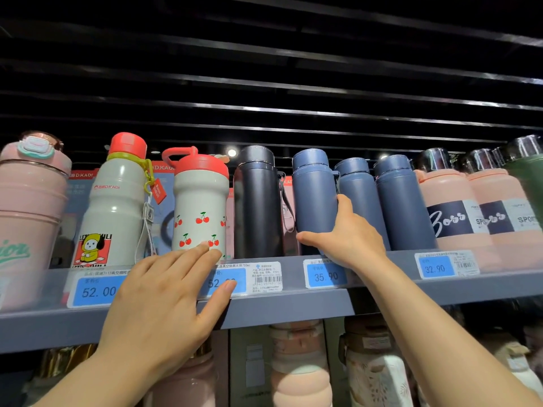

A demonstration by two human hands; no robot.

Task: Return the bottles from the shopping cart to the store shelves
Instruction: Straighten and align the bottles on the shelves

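Observation:
A blue-grey bottle [315,190] stands upright on the grey top shelf [293,306], left of two matching blue-grey bottles [402,201]. My right hand [349,235] grips its lower part, thumb under the base side and fingers round the right side. My left hand [164,298] is open, fingers straight, its fingertips touching the foot of the white cherry-print bottle [199,207] with a red lid and covering a price label. A black bottle [258,201] stands between the cherry bottle and the held one.
A cream bottle with a red cap [117,201] and a pink cup [29,218] stand at the left. Pink bottles [458,212] and a green one [529,177] stand at the right. Blue price labels [326,276] line the shelf edge. More bottles [299,365] fill the lower shelf.

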